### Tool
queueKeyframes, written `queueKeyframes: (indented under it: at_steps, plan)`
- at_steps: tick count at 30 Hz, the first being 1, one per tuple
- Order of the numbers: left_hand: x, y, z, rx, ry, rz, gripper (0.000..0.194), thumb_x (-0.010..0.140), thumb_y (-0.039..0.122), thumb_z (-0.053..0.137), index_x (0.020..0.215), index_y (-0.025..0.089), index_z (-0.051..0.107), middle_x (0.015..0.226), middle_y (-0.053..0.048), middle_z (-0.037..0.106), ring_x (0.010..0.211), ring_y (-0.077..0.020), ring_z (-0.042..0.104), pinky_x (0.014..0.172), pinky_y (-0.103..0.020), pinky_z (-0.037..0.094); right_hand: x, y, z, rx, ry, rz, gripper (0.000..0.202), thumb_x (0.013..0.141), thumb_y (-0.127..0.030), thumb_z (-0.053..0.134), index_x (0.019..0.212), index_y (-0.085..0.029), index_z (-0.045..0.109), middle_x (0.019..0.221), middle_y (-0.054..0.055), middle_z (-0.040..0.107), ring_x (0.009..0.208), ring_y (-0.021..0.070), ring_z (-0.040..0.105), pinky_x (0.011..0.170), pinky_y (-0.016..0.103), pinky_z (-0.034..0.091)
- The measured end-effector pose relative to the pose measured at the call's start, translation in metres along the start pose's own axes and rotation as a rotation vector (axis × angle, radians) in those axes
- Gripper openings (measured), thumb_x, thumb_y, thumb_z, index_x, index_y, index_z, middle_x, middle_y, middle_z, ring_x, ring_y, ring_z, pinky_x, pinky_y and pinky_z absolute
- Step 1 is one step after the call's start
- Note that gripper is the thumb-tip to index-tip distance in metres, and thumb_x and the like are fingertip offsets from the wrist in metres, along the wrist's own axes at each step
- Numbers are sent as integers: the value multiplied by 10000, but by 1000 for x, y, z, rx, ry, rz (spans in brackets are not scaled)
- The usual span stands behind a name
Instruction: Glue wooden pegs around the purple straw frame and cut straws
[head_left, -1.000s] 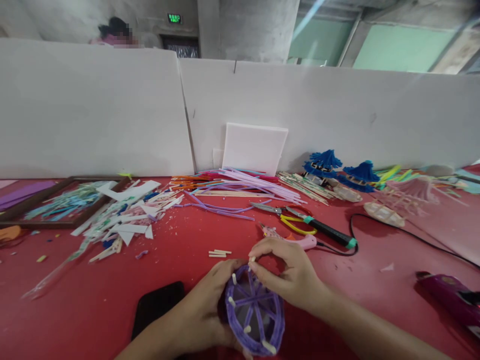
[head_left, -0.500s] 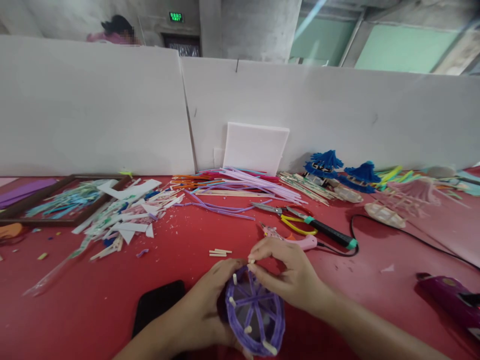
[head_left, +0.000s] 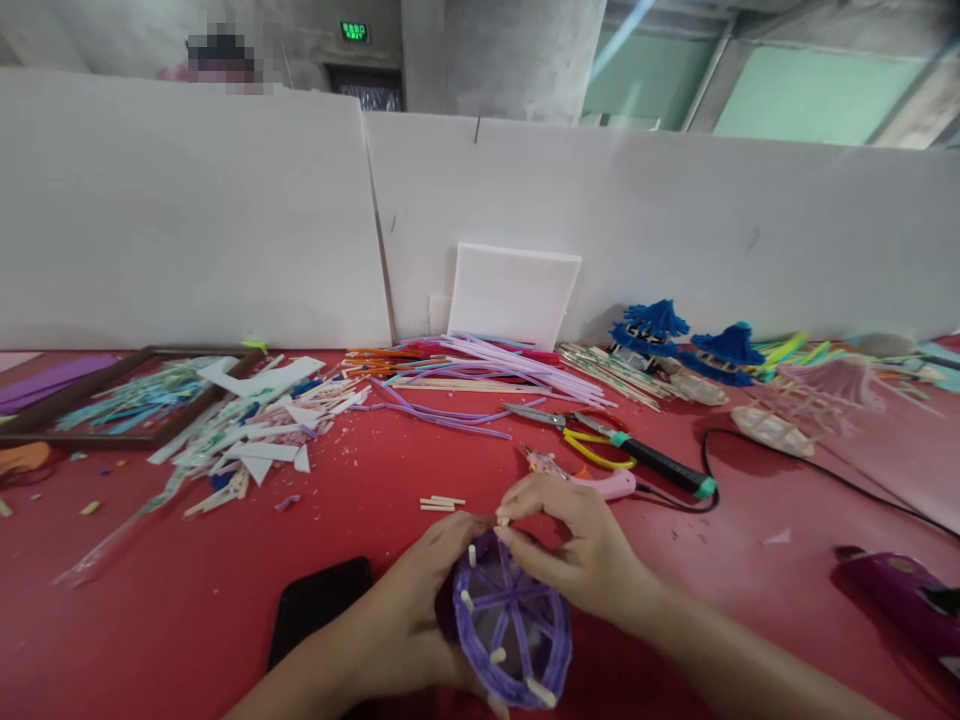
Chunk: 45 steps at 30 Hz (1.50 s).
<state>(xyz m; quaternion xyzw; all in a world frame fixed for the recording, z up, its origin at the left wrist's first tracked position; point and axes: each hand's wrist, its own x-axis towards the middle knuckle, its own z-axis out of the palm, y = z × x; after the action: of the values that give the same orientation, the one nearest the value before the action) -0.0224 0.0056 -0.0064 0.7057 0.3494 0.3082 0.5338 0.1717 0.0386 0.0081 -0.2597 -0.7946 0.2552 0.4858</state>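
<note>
My left hand point(head_left: 442, 590) is wrapped round the left side of a purple pipe-cleaner wheel point(head_left: 512, 606), a ring with spokes over a dark backing. Several short pale wooden sticks stand up from the ring along its left and lower edge, one of them a stick point(head_left: 540, 692) at the bottom. At the ring's top, the thumb and index finger of my right hand point(head_left: 570, 540) pinch another short wooden stick point(head_left: 502, 521) against the rim. A few loose cut sticks point(head_left: 442, 503) lie on the red table just beyond my left hand.
Beyond my hands lie pink-handled pliers point(head_left: 577, 478), scissors point(head_left: 600, 450) and a black-and-green tool point(head_left: 664, 465) with a cord. A phone point(head_left: 319, 605) is left of my arm; a purple hot-glue gun or similar device point(head_left: 900, 600) sits right. Pipe cleaners point(head_left: 495, 365) line the back.
Both hands keep the same grip on the wheel and the short stick. The view has shifted very slightly; the person behind the partition has moved a little left.
</note>
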Motion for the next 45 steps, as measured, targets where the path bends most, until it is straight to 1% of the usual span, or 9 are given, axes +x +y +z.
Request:
queueKeyframes:
  at_steps: [7,12,14,19,24,27,30,35,45]
  plan:
    - [1,3,-1,20,-16,-17,823,442,269,918,1171,238,538,1132,-70,573,1034,-297,561,932,-430,457,0,0,2,3,3,13,113,795,-88,587,838,-192,598,787,43,673,704,144,633,653,256,515]
    - [1,1,-1,24,-22,2,883,454,306,913,1234,263,500,1159,-68,561,1056,-300,555,933,-426,456,-3,0,3,-18,6,76,86,802,-115,573,833,-194,588,772,40,660,693,149,622,654,270,516]
    - [0,0,0,22,-24,2,915,454,306,914,1257,267,477,1179,-70,550,1077,-304,547,953,-433,442,-5,0,2,-25,4,105,109,806,-126,570,889,-194,588,783,39,653,710,151,622,674,275,519]
    - [-1,-3,0,30,-30,-18,950,436,335,913,1264,254,454,1210,-92,525,1088,-319,537,946,-449,440,-8,1,0,-14,0,110,279,799,-148,597,1070,-204,559,845,38,661,787,165,635,747,302,524]
    - [-2,-1,1,36,-8,-16,951,469,332,902,1293,270,431,1203,-80,533,1092,-311,532,956,-441,434,-2,-2,-4,-34,-41,58,150,811,-111,568,920,-202,615,821,38,682,758,155,639,716,285,514]
    - [-2,0,2,66,18,12,898,489,349,890,1271,270,458,1203,-72,531,1105,-309,515,972,-437,415,1,-3,-4,-27,-59,24,156,808,-102,567,910,-203,625,810,36,691,743,151,641,702,275,514]
    - [-1,0,2,67,6,-7,869,478,342,893,1234,257,473,1193,-72,537,1093,-306,526,965,-424,418,1,-3,-4,-27,-73,11,159,802,-103,562,901,-209,628,807,36,697,732,153,644,690,273,519]
    - [0,0,1,56,-22,-57,825,474,320,894,1184,241,482,1165,-73,553,1045,-294,558,914,-413,458,0,-3,-2,-51,-19,9,153,777,-99,556,868,-204,620,777,38,690,699,154,641,673,271,519]
    - [-1,-2,2,68,-5,-42,797,482,352,886,1167,256,491,1130,-54,557,1038,-295,559,918,-415,453,-2,3,3,23,47,-40,180,729,-60,587,833,-203,618,777,34,681,699,140,642,662,249,521]
